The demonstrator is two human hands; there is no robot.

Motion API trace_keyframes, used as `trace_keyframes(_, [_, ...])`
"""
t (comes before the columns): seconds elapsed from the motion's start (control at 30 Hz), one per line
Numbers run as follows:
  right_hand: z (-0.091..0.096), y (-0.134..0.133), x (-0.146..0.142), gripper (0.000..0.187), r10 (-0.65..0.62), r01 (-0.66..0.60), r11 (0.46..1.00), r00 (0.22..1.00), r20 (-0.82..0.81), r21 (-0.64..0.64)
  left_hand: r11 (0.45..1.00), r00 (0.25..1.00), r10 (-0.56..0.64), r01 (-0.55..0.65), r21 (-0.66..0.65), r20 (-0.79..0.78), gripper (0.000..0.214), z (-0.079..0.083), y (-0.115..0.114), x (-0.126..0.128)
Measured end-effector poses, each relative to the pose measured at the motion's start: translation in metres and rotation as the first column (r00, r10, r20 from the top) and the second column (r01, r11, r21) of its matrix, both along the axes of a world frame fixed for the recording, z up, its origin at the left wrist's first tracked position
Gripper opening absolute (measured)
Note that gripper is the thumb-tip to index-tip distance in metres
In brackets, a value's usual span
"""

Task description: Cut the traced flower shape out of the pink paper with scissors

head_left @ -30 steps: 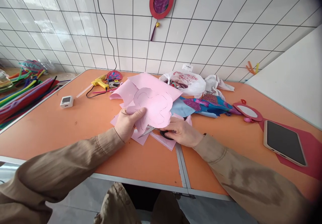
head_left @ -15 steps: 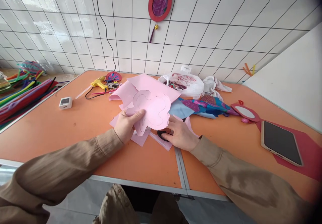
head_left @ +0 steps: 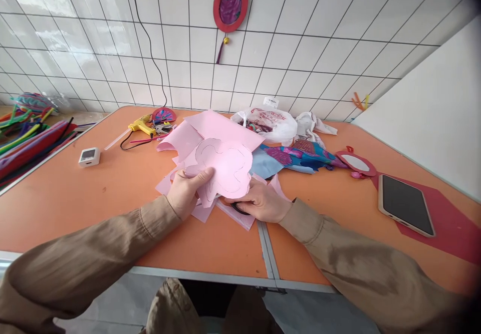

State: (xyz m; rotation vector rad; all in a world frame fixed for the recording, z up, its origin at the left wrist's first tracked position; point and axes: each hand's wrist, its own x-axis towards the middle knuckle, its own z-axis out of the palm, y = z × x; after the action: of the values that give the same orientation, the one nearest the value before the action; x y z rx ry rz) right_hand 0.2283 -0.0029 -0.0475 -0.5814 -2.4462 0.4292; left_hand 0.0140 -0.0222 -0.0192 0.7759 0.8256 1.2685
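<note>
Between thumb and fingers, my left hand (head_left: 188,190) grips a pink paper cutout (head_left: 229,169) with a wavy edge and a pencilled outline inside it. My right hand (head_left: 265,202) is closed around the black handle of a pair of scissors (head_left: 241,209), just under the cutout's right edge. The paper hides the scissors' blades. Beneath both hands lie pink paper scraps (head_left: 238,217), and a larger pink sheet (head_left: 221,124) rests behind the cutout.
At the back left are a yellow glue gun (head_left: 142,125) and a small white device (head_left: 89,156). A white plastic bag (head_left: 276,123), blue patterned fabric (head_left: 300,157), a red-rimmed oval (head_left: 355,162) and a phone (head_left: 406,205) on red paper (head_left: 451,229) lie rightward.
My right hand and the scissors have shifted slightly left and down beneath the cutout, hiding more of the handle. The whole view has moved a little, too.
</note>
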Motion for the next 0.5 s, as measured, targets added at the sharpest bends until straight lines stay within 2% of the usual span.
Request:
trace_keyframes(0.17, [-0.0010,-0.0012,-0.0005,0.031,0.040,-0.042,0.996,0.999,0.021,0.083,1.000,1.000,0.005,-0.005,0.016,-0.013,0.037,0.0001,0.0005,0.0001])
trace_keyframes(0.33, [-0.0030,-0.0037,-0.0029,0.023,-0.121,0.129,0.962,0.992,-0.048,0.239,0.999,1.000,-0.001,0.001,0.038,0.008,0.041,-0.0022,0.0002,-0.0002])
trace_keyframes(0.4, [-0.0048,-0.0032,-0.0029,0.020,-0.121,0.133,0.972,0.990,-0.067,0.196,0.999,1.000,0.001,-0.001,0.044,0.008,0.041,-0.0028,0.0005,-0.0005])
trace_keyframes(0.5, [-0.0050,-0.0023,-0.0022,0.021,-0.103,0.108,0.993,0.989,-0.103,0.049,0.999,1.000,0.005,-0.005,0.034,-0.015,0.038,-0.0028,0.0014,-0.0006])
